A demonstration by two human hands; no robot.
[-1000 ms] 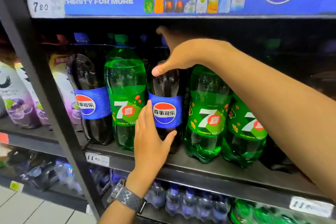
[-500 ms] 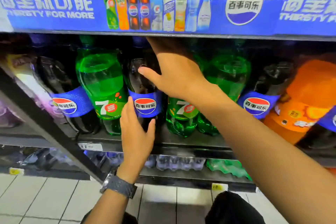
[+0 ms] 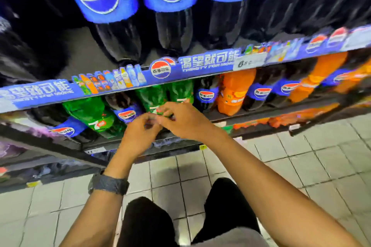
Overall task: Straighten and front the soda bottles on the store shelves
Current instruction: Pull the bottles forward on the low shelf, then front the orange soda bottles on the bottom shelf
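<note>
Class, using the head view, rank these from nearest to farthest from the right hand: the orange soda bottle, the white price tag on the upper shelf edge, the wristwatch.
1. Orange soda bottle, right of the right hand.
2. Wristwatch, lower left.
3. White price tag, upper right; nearly level with the watch, too close to rank firmly.

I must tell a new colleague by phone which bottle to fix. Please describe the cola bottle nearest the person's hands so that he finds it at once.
Find the blue shelf strip that reads THIRSTY FOR MORE and look at the shelf under it. Just left of the left hand stands a dark cola bottle with a blue label. It is the only dark bottle with green bottles on both sides.
</note>
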